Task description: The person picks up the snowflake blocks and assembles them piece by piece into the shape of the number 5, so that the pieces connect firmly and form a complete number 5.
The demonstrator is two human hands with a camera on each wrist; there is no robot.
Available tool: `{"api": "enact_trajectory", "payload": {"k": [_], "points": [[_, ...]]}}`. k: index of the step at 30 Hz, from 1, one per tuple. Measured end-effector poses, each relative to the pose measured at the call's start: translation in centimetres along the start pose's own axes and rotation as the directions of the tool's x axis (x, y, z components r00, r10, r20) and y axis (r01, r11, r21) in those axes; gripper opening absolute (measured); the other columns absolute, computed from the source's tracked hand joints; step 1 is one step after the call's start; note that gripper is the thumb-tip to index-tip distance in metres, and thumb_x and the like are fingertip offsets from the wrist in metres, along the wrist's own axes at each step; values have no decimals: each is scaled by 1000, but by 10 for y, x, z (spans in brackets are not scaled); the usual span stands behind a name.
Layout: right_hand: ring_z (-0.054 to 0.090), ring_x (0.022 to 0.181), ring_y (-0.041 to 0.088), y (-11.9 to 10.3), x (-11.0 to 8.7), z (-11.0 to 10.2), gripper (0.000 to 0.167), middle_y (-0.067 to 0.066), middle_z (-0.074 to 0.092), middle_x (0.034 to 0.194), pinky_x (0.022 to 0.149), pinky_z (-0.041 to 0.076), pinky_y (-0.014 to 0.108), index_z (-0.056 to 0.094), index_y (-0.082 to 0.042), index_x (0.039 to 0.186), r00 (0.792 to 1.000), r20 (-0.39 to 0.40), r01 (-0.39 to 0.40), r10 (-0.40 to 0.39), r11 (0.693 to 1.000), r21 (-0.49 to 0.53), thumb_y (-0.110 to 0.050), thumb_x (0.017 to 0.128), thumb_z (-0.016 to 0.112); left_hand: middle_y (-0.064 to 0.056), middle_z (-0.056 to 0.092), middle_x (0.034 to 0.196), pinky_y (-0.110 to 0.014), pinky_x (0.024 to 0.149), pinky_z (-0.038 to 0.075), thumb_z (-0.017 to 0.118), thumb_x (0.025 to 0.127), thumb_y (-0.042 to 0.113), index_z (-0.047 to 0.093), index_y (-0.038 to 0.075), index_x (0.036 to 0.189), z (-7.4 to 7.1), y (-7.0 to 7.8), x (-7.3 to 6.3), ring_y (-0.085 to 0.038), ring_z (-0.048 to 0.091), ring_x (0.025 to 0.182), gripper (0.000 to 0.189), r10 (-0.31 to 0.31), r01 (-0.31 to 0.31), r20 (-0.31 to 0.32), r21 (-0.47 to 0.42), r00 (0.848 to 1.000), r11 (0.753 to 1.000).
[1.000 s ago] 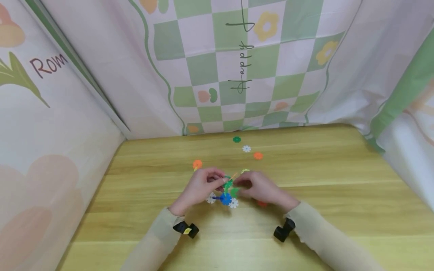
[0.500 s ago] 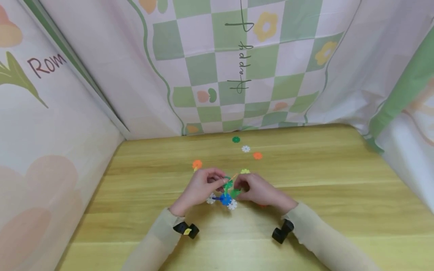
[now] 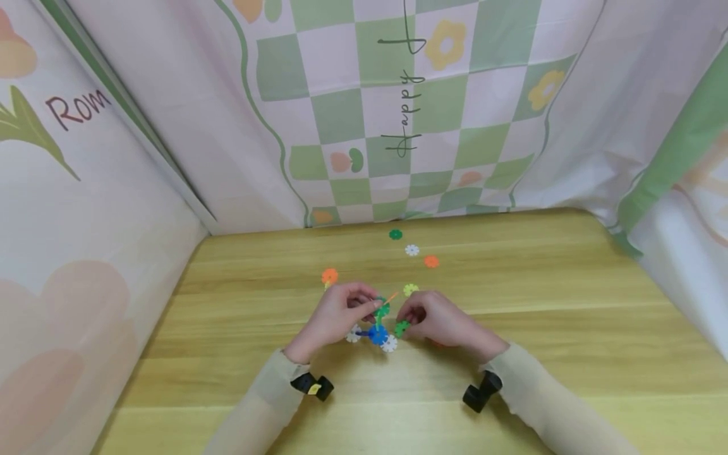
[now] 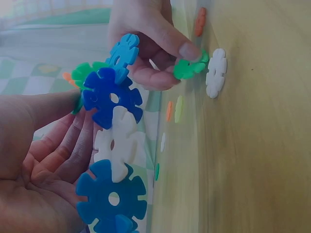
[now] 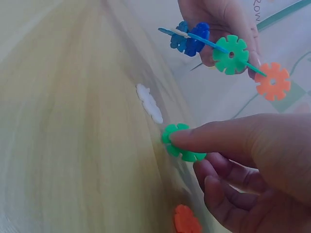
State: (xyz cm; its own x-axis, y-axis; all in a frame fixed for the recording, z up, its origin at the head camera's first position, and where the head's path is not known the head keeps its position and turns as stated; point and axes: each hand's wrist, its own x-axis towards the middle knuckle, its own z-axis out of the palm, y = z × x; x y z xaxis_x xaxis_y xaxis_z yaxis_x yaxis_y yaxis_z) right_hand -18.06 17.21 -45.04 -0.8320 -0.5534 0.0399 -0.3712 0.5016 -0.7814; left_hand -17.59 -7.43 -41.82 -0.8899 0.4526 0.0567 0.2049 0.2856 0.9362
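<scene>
My left hand [image 3: 347, 311] pinches a chain of interlocked snowflake discs [image 4: 112, 99] between thumb and fingers, raised above the table. In the right wrist view the chain runs from blue discs through a green disc [image 5: 231, 54] to an orange disc [image 5: 273, 81] at its end. White and blue discs [image 4: 112, 195] hang at the near end in the left wrist view. To the right, my right hand [image 3: 440, 319] pinches a separate green snowflake disc [image 3: 401, 328] by its edge, apart from the chain. The thumb covers part of that disc.
A loose white disc [image 4: 216, 73] lies on the wooden table [image 3: 540, 354] below the hands. A red-orange disc [image 5: 186, 219] lies near the right hand. Farther back are yellow [image 3: 411, 289], orange [image 3: 431, 261], white [image 3: 412, 250] and green [image 3: 395, 234] discs. Curtains border the table.
My right hand has drawn slightly right, away from the chain, with the green disc turning in its fingers. The left hand and its chain have stayed nearly still.
</scene>
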Motion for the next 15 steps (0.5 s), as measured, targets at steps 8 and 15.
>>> {"api": "enact_trajectory", "payload": {"k": [8,15], "points": [[65,83,20,-4,-4,-13,10,-1,69,90,73,57,31,73,-9,99,996,-80,-31,41,992,120,-7,90,77,-4,71,87,-51,74,60,69,99,13,71,3,104,0,-1,0,-36,71,80,11,-1,1,2,-3,1000,1000],[68,91,34,-19,-6,-34,14,10,70,96,81,59,38,69,2,105,973,-218,-15,77,962,272,-6,94,74,-5,72,88,-53,75,59,69,99,13,70,2,104,1,-2,0,-38,71,81,11,4,-4,13,-18,1000,1000]]}}
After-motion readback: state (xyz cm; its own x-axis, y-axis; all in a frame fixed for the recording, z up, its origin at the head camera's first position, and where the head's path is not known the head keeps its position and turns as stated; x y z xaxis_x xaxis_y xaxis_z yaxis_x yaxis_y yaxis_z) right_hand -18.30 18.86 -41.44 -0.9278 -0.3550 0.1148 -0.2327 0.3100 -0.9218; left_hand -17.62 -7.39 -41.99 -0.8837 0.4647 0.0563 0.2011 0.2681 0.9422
